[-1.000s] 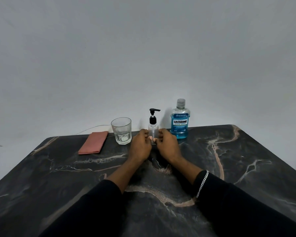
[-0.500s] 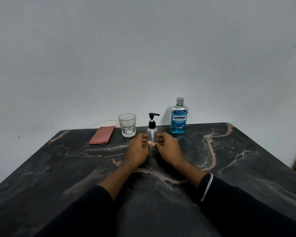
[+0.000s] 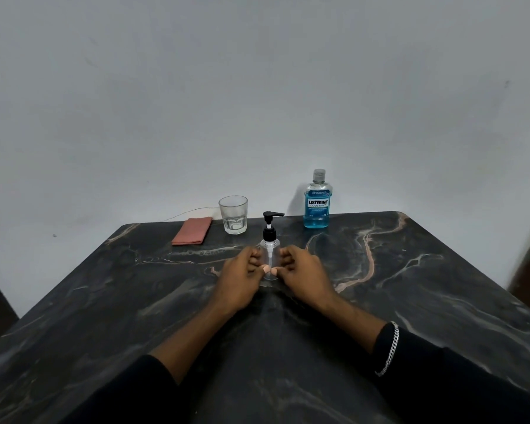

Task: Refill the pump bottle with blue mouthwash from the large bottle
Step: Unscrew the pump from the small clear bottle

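A small clear pump bottle (image 3: 270, 249) with a black pump head stands upright on the dark marble table (image 3: 410, 286), and it looks empty. My left hand (image 3: 237, 278) and my right hand (image 3: 303, 275) hold its lower body from both sides, fingers curled round it and thumbs meeting in front. The large bottle (image 3: 317, 203) of blue mouthwash stands capped at the table's far edge, behind and to the right of the pump bottle, apart from both hands.
A clear drinking glass (image 3: 233, 214) stands at the far edge, left of the pump bottle. A folded pink cloth (image 3: 192, 231) lies left of the glass. A plain wall rises behind the table. A thin wire runs behind the cloth.
Both hands have drawn the pump bottle toward me, away from the glass and the mouthwash bottle. The camera has also shifted back.
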